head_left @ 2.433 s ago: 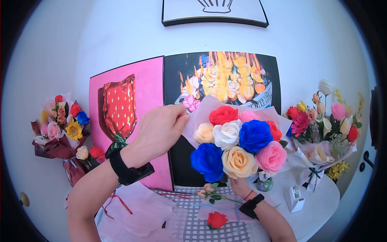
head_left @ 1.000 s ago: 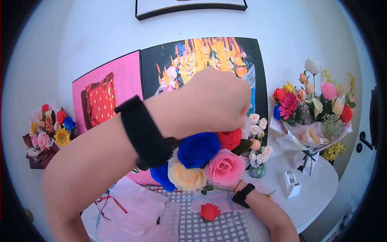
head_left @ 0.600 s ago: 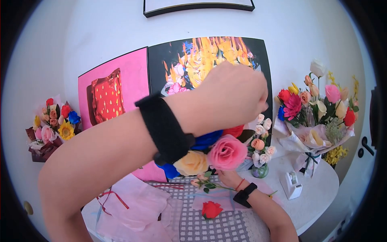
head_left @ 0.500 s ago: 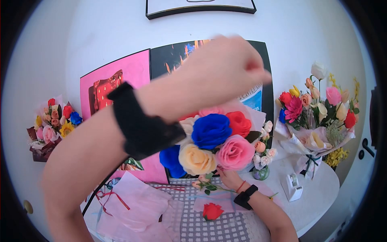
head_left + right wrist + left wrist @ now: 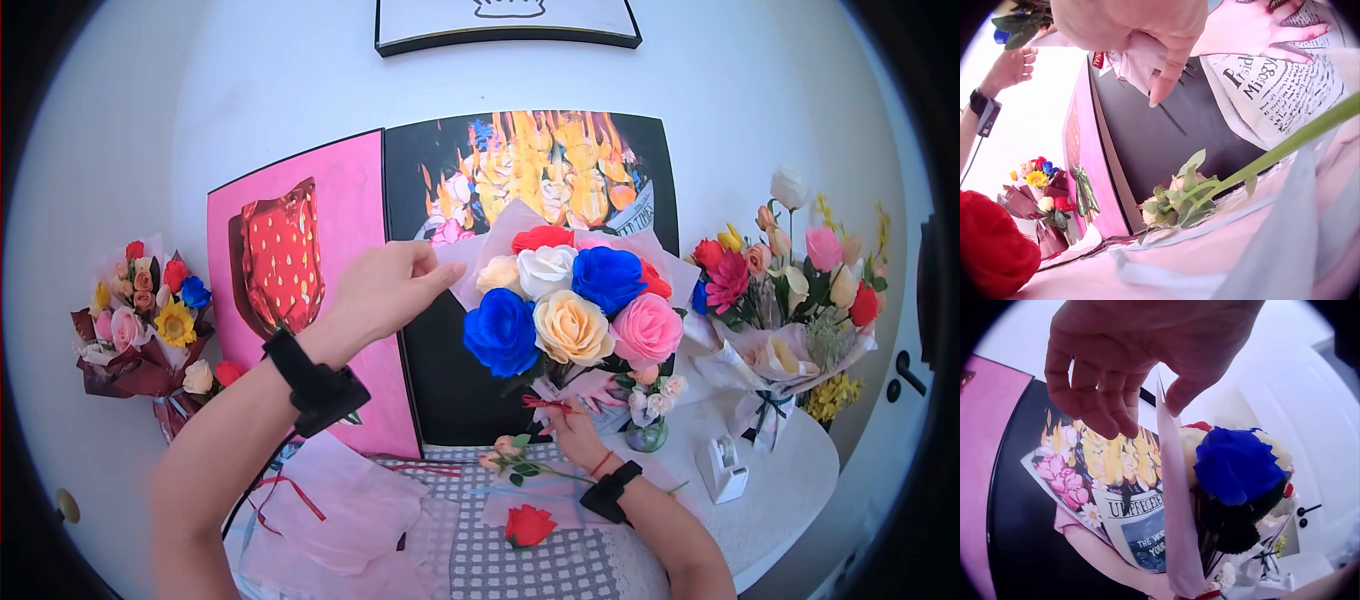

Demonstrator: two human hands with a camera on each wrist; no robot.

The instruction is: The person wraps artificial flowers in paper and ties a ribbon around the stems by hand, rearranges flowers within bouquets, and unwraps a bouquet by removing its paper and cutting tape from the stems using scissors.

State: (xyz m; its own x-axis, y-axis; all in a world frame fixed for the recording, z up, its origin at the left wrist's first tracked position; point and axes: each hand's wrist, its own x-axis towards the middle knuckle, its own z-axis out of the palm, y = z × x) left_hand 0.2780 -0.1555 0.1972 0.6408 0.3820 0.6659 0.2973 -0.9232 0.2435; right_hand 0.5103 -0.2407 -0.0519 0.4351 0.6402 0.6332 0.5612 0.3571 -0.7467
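Note:
My right hand grips the wrapped stems of a bouquet, where a red ribbon is tied. Large blue, white, cream, pink and red roses fill it, with pale pink wrapping paper behind them. At the bouquet's left side is my left hand, its fingers loosely bent. In the left wrist view the paper's edge stands between the thumb and the other fingers, right by the thumb and apart from the fingers. Bare stem ends poke out below my right hand in the right wrist view.
A red rose head and a stem of small peach roses lie on the checked cloth. Pink paper sheets lie left. Finished bouquets stand left and right; a tape dispenser and small vase are right.
My left hand swept across above the bouquet to its right side, hiding part of it, then came back to the left side. My right hand keeps hold of the stems.

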